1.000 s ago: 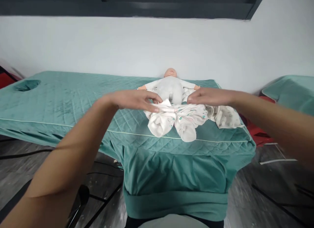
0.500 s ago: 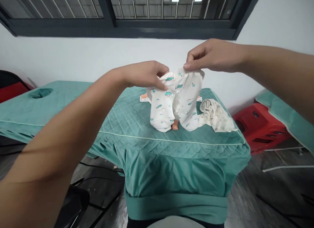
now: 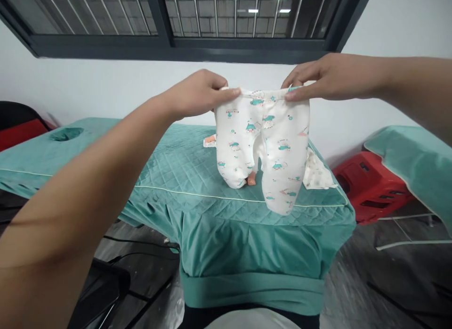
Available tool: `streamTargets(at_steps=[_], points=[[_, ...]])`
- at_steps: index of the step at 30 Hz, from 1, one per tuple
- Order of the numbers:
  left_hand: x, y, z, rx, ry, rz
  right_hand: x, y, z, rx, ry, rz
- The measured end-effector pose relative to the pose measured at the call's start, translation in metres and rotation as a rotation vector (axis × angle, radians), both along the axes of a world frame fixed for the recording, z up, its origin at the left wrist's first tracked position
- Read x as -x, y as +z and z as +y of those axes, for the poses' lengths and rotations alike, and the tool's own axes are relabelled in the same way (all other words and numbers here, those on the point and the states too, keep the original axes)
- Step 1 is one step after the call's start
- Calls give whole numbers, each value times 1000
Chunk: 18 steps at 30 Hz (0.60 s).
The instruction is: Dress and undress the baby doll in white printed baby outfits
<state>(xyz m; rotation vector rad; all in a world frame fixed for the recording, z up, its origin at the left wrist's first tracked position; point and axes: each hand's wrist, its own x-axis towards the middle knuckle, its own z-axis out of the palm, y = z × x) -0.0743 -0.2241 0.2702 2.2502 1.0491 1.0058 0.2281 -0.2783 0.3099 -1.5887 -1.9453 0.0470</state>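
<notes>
In the head view, the two hands are well apart from each other, and both are gripping one thing: a pair of small white trousers (image 3: 280, 145) with a green print. The left hand (image 3: 203, 92) pinches one end of the waistband between thumb and fingers, and the right hand (image 3: 323, 78) pinches it near the other end. The trousers hang upright above the near edge of a green quilted bed (image 3: 169, 166); one leg reaches lower than the other, and I cannot tell whether the cloth touches the cover. They stand before a doll (image 3: 251, 179) and hide most of it, so only a foot below and a little hand at the side are seen. They also cover part of a pale crumpled cloth (image 3: 318, 172), lying to the right. Farther right there is a red stool (image 3: 372, 187) beside another green-covered surface (image 3: 413, 152). Behind is a barred window (image 3: 243, 18), and at lower left a black chair (image 3: 102, 286).
</notes>
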Motion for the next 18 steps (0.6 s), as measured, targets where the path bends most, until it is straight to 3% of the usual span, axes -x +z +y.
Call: streamTargets(at_steps=[3, 5, 7, 12, 16, 18], points=[[-12, 2, -7, -135, 39, -54, 13, -2, 3, 361, 8, -93], [-22, -1, -4, -221, 88, -191, 25, -8, 5, 421, 60, 17], [-31, -8, 1, -248, 103, -344, 41, -16, 6, 412, 180, 204], [-46, -28, 11, -269, -30, -595, 81, -41, 17, 326, 560, 647], [-42, -44, 25, -329, 17, -695, 105, -75, 41, 148, 586, 660], [-34, -63, 33, -287, 100, -692, 111, -104, 49, 97, 578, 575]])
